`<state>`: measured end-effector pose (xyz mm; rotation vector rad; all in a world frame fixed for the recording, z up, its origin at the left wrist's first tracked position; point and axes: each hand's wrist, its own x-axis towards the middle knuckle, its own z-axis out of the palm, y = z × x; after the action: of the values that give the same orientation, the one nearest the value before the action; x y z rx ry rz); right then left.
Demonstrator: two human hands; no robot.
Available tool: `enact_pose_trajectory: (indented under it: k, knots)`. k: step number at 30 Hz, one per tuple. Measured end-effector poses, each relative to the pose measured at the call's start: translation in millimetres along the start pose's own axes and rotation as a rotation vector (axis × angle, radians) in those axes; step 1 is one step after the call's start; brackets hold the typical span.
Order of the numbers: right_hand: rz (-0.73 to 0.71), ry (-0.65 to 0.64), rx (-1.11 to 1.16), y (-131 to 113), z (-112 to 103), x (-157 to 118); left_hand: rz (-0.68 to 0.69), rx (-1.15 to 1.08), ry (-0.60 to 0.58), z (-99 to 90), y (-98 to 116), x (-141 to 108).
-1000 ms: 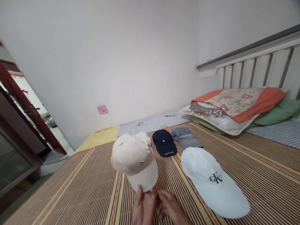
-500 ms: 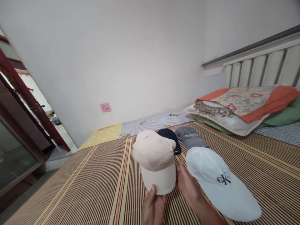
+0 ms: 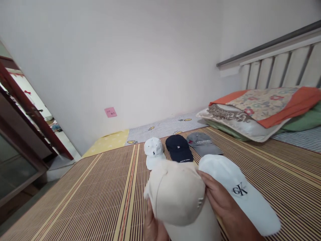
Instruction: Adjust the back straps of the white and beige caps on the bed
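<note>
The left hand (image 3: 153,226) and right hand (image 3: 220,197) grasp the beige baseball cap (image 3: 178,195) over the striped mat (image 3: 87,197), seemingly a handling step, though the left grip is partly hidden; the next move likely calls for even support.

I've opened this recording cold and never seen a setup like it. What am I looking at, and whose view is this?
There is no robot here: a person works with two bare hands. Every picture comes from one camera worn on that person's head, looking forward and down.

The left hand and right hand hold a beige cap between them, one at each side.

On the striped mat, a white cap with a small dark emblem, a navy cap and a grey cap lie in a row. Nearer, on the right, is a white cap with black letters. Pillows lie beyond, on the right.
</note>
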<state>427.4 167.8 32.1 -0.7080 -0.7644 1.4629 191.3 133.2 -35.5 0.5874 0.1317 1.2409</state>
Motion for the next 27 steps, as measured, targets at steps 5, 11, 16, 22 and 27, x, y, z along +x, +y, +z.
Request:
enact_pose_trajectory:
  k: [5, 11, 16, 22, 27]
  knots:
    - [0.067, -0.026, -0.015, 1, 8, -2, -0.008, 0.119, 0.114, -0.6, 27, -11]
    - [0.03, -0.278, -0.222, -28, 16, -17, 0.137, 0.191, 0.39, 38.3, 48, -18]
    - [-0.256, -0.371, -0.583, -52, 33, -34, 0.286, 0.525, 0.633, 60.4, 60, -28]
    - [-0.466, -0.276, -0.877, -51, 30, -26, 0.61, 1.281, 0.545, 66.8, 53, -16]
    - [-0.207, -0.296, -1.285, -26, 6, -11, 0.423, 1.755, 0.52, 51.3, 41, 3]
